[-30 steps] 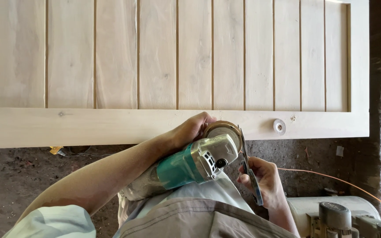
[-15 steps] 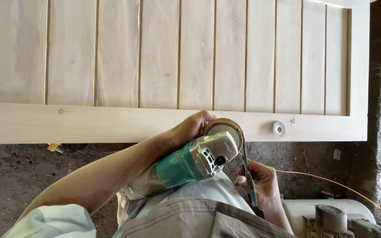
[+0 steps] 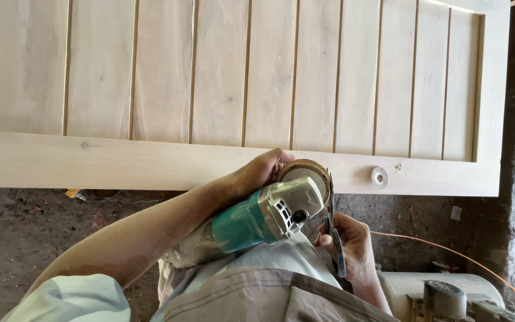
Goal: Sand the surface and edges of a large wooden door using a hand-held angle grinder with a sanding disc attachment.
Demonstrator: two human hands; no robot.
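The left hand [image 3: 261, 172] has its fingers wrapped around the disc [image 3: 303, 175] at the head of the grinder [image 3: 263, 219], clamped on its rim from above. The right hand [image 3: 348, 245] is closed on a flat metal wrench [image 3: 334, 241], thumb and fingers pinched on its shank, its upper end reaching toward the disc's hub; whether it is seated there I cannot tell.

The grinder lies across the person's lap, head pointing up and right, tail tucked under the left forearm against the shirt. It looks heavy for its size and rigid: a teal body, a pale metal gear housing with cooling slots and a dark round button on the side, all dulled with dust. The body is the sound place to hold it; the disc is thin, with a brownish edge and pale face, and its rim would likely be abrasive to bare skin. The wrench is slim, stiff and light, probably slippery if dusty.

Beyond the hands a pale wooden door [image 3: 150, 161] lies flat, grooved boards in a frame, with a small washer [image 3: 379, 176] on its near rail. An orange cord [image 3: 448, 250] crosses the dirt floor [image 3: 25, 238], and a motor [image 3: 442, 298] sits at lower right.
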